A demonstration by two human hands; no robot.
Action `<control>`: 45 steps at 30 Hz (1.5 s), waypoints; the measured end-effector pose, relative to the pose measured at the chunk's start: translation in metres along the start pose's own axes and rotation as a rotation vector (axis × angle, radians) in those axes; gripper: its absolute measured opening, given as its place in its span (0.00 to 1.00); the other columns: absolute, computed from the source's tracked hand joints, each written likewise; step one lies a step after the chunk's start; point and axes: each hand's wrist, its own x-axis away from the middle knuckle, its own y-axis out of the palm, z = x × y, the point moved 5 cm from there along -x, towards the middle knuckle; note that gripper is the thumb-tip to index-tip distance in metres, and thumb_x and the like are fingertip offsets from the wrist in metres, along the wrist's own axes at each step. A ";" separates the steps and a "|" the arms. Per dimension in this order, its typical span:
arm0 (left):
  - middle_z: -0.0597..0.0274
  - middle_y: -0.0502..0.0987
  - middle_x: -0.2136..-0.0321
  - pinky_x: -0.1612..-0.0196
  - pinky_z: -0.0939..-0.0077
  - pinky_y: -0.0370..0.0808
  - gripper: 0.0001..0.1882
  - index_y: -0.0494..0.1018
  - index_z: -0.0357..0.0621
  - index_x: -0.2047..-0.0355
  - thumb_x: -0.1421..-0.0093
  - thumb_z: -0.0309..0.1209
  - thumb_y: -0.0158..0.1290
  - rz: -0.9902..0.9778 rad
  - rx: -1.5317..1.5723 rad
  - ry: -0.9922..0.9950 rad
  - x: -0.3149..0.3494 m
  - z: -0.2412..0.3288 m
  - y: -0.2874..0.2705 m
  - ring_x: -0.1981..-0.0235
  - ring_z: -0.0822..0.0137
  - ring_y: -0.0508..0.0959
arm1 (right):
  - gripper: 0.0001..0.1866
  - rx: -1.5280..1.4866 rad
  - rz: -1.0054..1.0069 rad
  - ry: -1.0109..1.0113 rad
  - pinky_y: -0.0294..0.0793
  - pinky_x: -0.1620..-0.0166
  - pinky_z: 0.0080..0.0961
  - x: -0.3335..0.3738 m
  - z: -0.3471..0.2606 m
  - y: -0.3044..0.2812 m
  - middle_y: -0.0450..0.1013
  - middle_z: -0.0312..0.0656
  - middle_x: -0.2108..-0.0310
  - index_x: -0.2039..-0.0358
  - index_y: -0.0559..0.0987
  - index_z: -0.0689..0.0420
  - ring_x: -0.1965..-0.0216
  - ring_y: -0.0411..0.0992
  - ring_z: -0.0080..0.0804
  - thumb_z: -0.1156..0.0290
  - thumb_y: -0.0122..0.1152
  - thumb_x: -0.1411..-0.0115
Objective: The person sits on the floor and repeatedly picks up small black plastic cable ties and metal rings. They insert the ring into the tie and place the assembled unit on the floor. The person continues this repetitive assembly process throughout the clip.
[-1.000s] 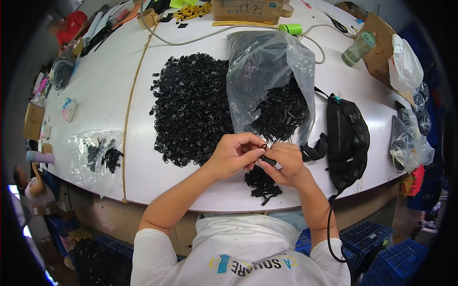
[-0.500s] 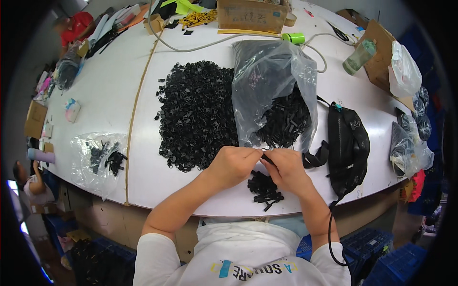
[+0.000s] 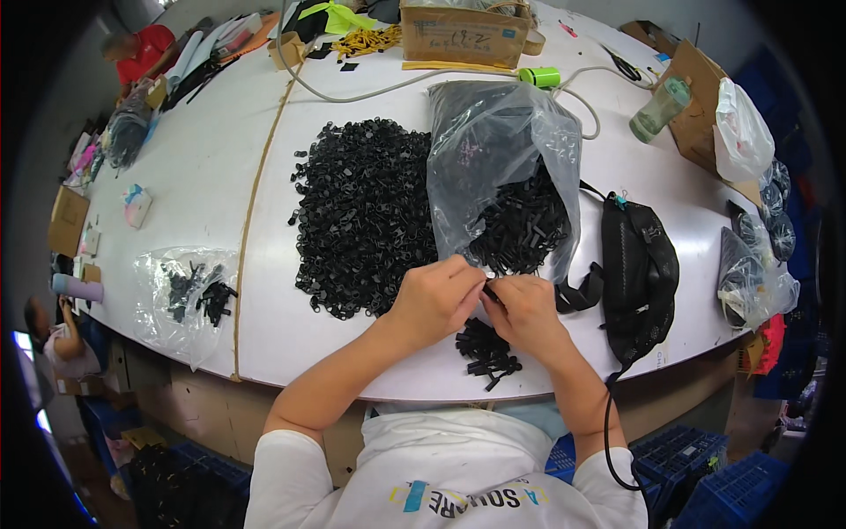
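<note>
My left hand [image 3: 434, 300] and my right hand [image 3: 530, 310] meet at the near side of the table, fingertips almost touching. A small black zipper pull [image 3: 490, 292] is pinched in the right fingers. Closed too, the left fingertips press together beside it; what they hold is too small and hidden to make out. Below the hands lies a small heap of long black pulls [image 3: 486, 354]. Just beyond them, a clear plastic bag [image 3: 471, 150] lies with its mouth toward me, spilling similar black pulls [image 3: 529, 220]. A wide pile of black zipper sliders [image 3: 363, 212] spreads to its left.
A black waist bag [image 3: 636, 273] with a strap lies at the right. Left is a flat clear bag [image 3: 167, 313] with black pieces. A cardboard box [image 3: 463, 35], grey cable [image 3: 379, 91] and green bottle [image 3: 661, 110] stand farther back. Two other people are at the left.
The left fingers have shifted slightly up at the meeting point, and the right hand has turned a little. The piles and the bag look the same.
</note>
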 end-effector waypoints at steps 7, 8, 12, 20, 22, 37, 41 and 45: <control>0.66 0.69 0.69 0.73 0.85 0.63 0.10 0.77 0.39 0.66 0.50 0.23 0.62 -0.225 1.054 -0.340 0.005 0.001 0.012 0.75 0.77 0.65 | 0.09 -0.165 0.143 -0.044 0.64 0.79 0.33 0.000 -0.007 -0.015 0.66 0.40 0.85 0.82 0.72 0.56 0.85 0.67 0.40 0.77 0.66 0.61; 0.65 0.69 0.70 0.74 0.85 0.63 0.10 0.77 0.40 0.66 0.50 0.23 0.63 -0.228 0.951 -0.289 0.001 0.006 0.008 0.76 0.77 0.65 | 0.09 -0.135 0.140 -0.014 0.63 0.81 0.33 0.001 -0.004 -0.014 0.65 0.39 0.87 0.84 0.71 0.56 0.86 0.67 0.40 0.78 0.65 0.62; 0.65 0.70 0.78 0.80 0.83 0.61 0.07 0.77 0.41 0.71 0.51 0.23 0.64 -0.009 0.696 -0.191 0.007 0.005 0.009 0.82 0.76 0.66 | 0.10 -0.201 0.072 -0.006 0.61 0.82 0.29 -0.003 -0.007 -0.010 0.63 0.40 0.89 0.86 0.70 0.57 0.88 0.65 0.37 0.77 0.64 0.60; 0.64 0.66 0.82 0.83 0.73 0.66 0.08 0.76 0.39 0.73 0.55 0.20 0.62 0.233 0.080 0.189 0.006 0.008 -0.010 0.84 0.66 0.70 | 0.09 -0.278 -0.012 0.132 0.58 0.83 0.29 -0.003 -0.010 -0.003 0.61 0.40 0.89 0.84 0.70 0.60 0.89 0.61 0.34 0.77 0.63 0.56; 0.63 0.67 0.82 0.82 0.72 0.67 0.07 0.75 0.39 0.72 0.53 0.22 0.61 0.126 0.073 0.242 0.002 0.006 -0.011 0.84 0.64 0.70 | 0.08 -0.184 -0.001 0.067 0.58 0.82 0.30 -0.003 -0.010 -0.003 0.61 0.40 0.88 0.82 0.71 0.59 0.88 0.62 0.36 0.78 0.63 0.57; 0.58 0.64 0.86 0.83 0.67 0.62 0.15 0.65 0.40 0.83 0.48 0.28 0.61 -0.301 0.252 0.124 -0.007 -0.017 -0.021 0.85 0.54 0.66 | 0.12 -0.048 -0.078 -0.251 0.64 0.78 0.32 -0.005 -0.016 -0.022 0.62 0.38 0.85 0.84 0.68 0.56 0.82 0.65 0.38 0.76 0.66 0.61; 0.57 0.65 0.86 0.81 0.66 0.63 0.15 0.66 0.41 0.82 0.44 0.32 0.58 -0.400 0.295 0.089 -0.002 -0.012 -0.010 0.85 0.54 0.67 | 0.12 -0.091 -0.126 -0.104 0.64 0.77 0.33 0.012 -0.022 -0.031 0.64 0.39 0.84 0.84 0.69 0.57 0.81 0.66 0.38 0.75 0.67 0.56; 0.60 0.67 0.85 0.81 0.69 0.64 0.11 0.72 0.42 0.78 0.44 0.33 0.59 -0.430 0.294 0.073 0.002 -0.005 -0.005 0.85 0.58 0.69 | 0.12 -0.172 -0.233 0.186 0.66 0.73 0.35 0.034 -0.013 -0.035 0.67 0.41 0.82 0.75 0.72 0.59 0.79 0.68 0.41 0.71 0.68 0.52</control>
